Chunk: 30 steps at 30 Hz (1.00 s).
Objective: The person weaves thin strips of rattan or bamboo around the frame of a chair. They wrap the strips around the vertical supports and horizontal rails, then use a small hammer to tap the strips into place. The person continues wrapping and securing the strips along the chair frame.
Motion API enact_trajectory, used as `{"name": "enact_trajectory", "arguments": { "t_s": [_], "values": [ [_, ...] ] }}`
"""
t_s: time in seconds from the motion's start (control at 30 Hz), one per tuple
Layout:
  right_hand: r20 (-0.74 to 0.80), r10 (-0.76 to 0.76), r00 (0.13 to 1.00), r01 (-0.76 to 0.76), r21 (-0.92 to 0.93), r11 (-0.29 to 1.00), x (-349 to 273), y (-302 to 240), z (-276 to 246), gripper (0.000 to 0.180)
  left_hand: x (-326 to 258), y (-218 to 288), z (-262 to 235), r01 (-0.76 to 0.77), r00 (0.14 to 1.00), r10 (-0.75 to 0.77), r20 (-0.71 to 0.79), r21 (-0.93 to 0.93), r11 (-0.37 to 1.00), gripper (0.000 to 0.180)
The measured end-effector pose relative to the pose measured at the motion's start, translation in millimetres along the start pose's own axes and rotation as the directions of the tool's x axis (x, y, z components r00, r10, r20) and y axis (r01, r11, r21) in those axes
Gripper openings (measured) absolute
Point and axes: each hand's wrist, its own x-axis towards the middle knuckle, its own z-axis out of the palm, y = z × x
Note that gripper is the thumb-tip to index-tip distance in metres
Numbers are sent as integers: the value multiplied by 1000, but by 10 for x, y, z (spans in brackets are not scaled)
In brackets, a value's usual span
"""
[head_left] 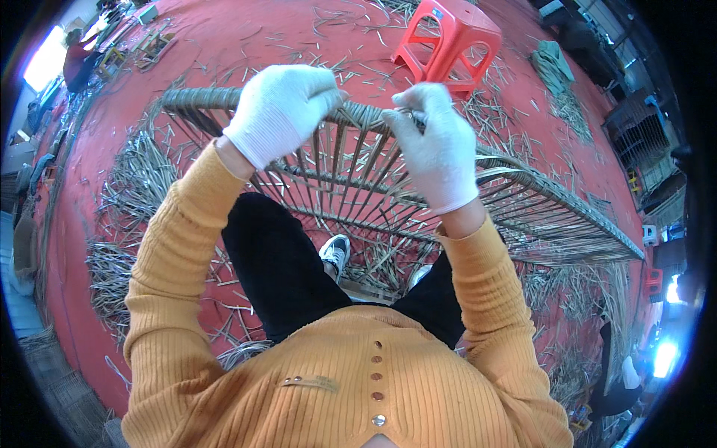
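Note:
A long frame (523, 170) wound with flat, straw-like strands lies across in front of me, with many thin strands stretched between its bars. My left hand (287, 108), in a white knitted glove, is over its far wrapped bar (358, 114). The left fingers are pressed together in a pinch; what they hold is hidden. My right hand (441, 145), gloved the same way, is beside the same bar. Its thumb and fingertips pinch a thin strand (407, 113), mostly covered by the glove. A gap separates the two hands, with part of the bar showing between them.
Beyond the frame stands a red plastic stool (463, 33). Loose straw strands (146, 175) lie in heaps on the red floor (78, 299). A green cloth (551, 66) lies at the far right. Another person (77, 60) is at the far left. My shoes (336, 252) are under the frame.

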Motion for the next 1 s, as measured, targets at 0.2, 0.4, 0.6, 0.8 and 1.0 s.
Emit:
{"name": "enact_trajectory", "arguments": {
  "t_s": [0.2,0.4,0.6,0.8,1.0],
  "values": [
    [202,-1,979,0,3,1000,69,-49,-118,17,-117,-61,-16,-191,981,195,-17,127,973,17],
    [315,-380,870,396,15,918,34,-79,-104,8,-226,92,73,-225,968,210,135,102,969,13],
    [194,-113,974,132,-89,987,-18,-184,-12,9,-46,-37,1,102,989,-66,133,-284,954,18],
    [372,-287,883,299,27,954,57,-72,-148,7,-118,-5,-11,-165,954,182,237,-93,982,17],
    [386,-455,803,460,84,884,108,-12,-203,5,-271,56,61,-314,944,287,161,174,933,13]
  ]
}}
